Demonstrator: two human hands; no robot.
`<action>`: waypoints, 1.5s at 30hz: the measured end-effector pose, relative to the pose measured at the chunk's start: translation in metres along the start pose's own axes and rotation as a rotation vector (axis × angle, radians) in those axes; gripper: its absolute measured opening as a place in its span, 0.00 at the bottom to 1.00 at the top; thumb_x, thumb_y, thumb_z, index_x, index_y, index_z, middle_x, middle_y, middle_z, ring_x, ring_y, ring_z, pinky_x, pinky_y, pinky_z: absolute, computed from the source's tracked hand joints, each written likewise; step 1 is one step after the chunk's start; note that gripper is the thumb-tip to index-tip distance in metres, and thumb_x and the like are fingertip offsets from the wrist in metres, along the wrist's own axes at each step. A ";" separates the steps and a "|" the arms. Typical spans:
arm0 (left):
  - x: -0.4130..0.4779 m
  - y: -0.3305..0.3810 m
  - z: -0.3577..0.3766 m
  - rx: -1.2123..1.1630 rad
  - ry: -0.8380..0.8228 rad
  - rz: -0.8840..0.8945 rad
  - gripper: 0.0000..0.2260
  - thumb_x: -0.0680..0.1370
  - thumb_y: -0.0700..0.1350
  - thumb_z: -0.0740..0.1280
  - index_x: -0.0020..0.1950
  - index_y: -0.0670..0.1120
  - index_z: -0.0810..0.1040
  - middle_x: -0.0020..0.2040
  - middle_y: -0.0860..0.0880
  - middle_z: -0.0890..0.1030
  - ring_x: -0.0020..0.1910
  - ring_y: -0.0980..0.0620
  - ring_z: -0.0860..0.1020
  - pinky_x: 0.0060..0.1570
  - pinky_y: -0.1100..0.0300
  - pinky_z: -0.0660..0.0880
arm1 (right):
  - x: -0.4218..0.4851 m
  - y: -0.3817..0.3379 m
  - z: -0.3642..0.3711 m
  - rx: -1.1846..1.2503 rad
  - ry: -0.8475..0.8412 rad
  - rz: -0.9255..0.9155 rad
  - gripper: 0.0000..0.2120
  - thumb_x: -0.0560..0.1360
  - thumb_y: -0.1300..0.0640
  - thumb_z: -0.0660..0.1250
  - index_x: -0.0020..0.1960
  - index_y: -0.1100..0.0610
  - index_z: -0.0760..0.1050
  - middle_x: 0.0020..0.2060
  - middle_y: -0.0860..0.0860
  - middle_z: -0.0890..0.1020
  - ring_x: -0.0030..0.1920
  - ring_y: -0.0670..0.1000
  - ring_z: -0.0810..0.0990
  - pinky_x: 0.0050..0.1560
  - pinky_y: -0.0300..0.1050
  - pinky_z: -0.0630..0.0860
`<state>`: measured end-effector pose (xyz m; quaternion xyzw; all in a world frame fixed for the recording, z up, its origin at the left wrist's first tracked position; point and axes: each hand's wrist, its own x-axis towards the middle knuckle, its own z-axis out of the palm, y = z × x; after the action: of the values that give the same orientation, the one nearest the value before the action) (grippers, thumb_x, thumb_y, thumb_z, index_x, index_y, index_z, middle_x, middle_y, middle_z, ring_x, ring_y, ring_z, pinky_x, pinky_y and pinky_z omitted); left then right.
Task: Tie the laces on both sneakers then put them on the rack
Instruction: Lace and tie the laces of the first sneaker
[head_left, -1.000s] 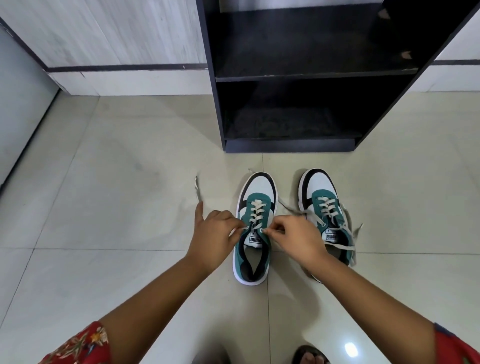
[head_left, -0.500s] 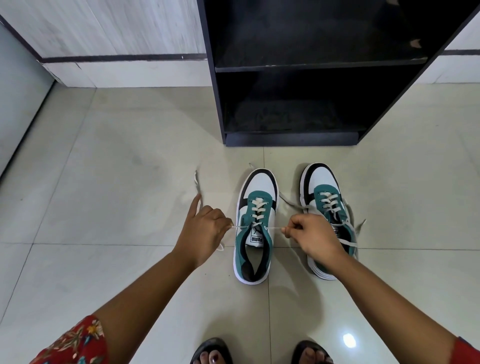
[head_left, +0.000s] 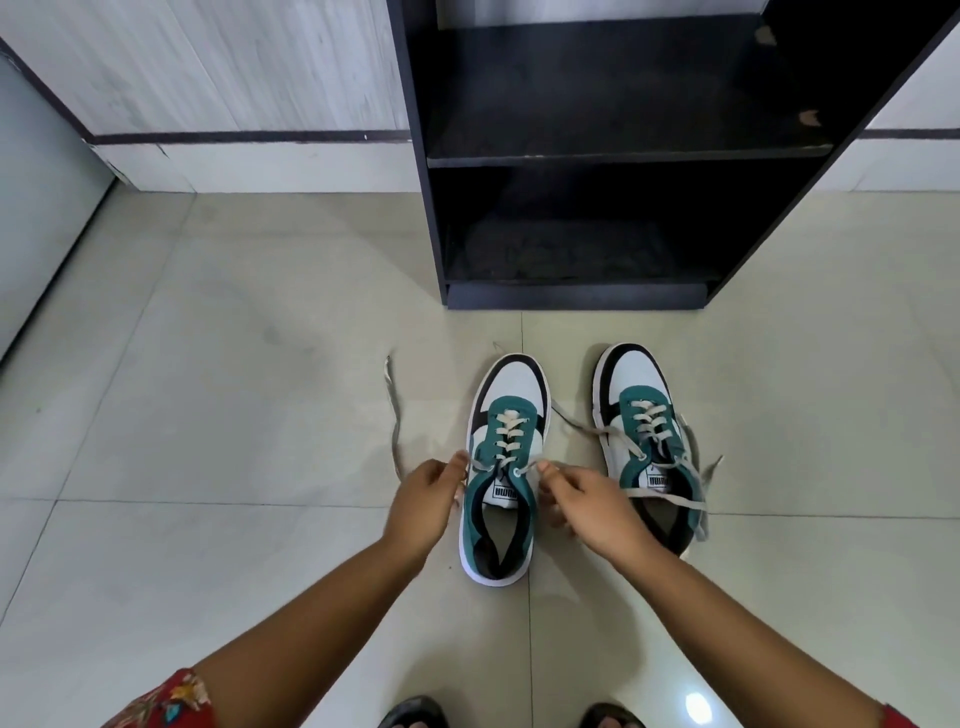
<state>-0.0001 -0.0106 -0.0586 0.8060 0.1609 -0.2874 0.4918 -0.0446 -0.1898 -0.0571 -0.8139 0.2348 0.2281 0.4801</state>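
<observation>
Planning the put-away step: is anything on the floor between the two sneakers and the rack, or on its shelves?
Nothing visible. The tile between the left sneaker, the right sneaker and the rack is bare apart from loose lace ends, and both visible shelves look empty, though the lower one is dark.

Two teal, white and black sneakers are seen on a pale tiled floor (head_left: 208, 364), toes pointed to 12 o'clock. The left sneaker (head_left: 506, 467) is placed at the centre; the right sneaker (head_left: 647, 441) is set just beside it at 3 o'clock, its laces (head_left: 670, 499) lying loose across it. A lace end of the left sneaker is pinched in each hand: the left hand (head_left: 423, 501) at 9 o'clock of the tongue, the right hand (head_left: 592, 501) at 3 o'clock. One lace tail (head_left: 395, 415) is trailed over the floor toward 11 o'clock. A dark rack (head_left: 597, 161) with bare shelves is seen at 12 o'clock.
</observation>
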 end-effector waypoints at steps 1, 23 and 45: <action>-0.001 0.005 0.004 -0.099 0.009 -0.035 0.18 0.77 0.56 0.60 0.50 0.41 0.77 0.45 0.44 0.80 0.42 0.48 0.77 0.47 0.51 0.74 | 0.005 0.001 0.004 0.124 0.037 0.008 0.21 0.74 0.39 0.59 0.41 0.55 0.79 0.36 0.52 0.82 0.42 0.57 0.82 0.50 0.55 0.78; 0.003 0.016 0.001 -0.349 -0.097 0.039 0.11 0.80 0.42 0.57 0.40 0.46 0.75 0.44 0.47 0.77 0.48 0.50 0.74 0.51 0.58 0.68 | 0.009 -0.022 0.014 0.778 -0.035 0.084 0.14 0.80 0.58 0.54 0.45 0.56 0.78 0.31 0.49 0.78 0.31 0.47 0.73 0.35 0.39 0.69; 0.018 0.031 -0.018 0.343 -0.202 0.839 0.16 0.79 0.55 0.50 0.50 0.43 0.68 0.42 0.46 0.79 0.42 0.50 0.76 0.47 0.48 0.74 | -0.006 -0.061 -0.011 -0.573 -0.183 -0.611 0.08 0.77 0.51 0.60 0.52 0.53 0.73 0.39 0.50 0.78 0.41 0.53 0.76 0.42 0.49 0.73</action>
<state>0.0360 -0.0096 -0.0414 0.8392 -0.2777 -0.1629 0.4383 -0.0107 -0.1729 -0.0078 -0.9229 -0.1336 0.2027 0.2989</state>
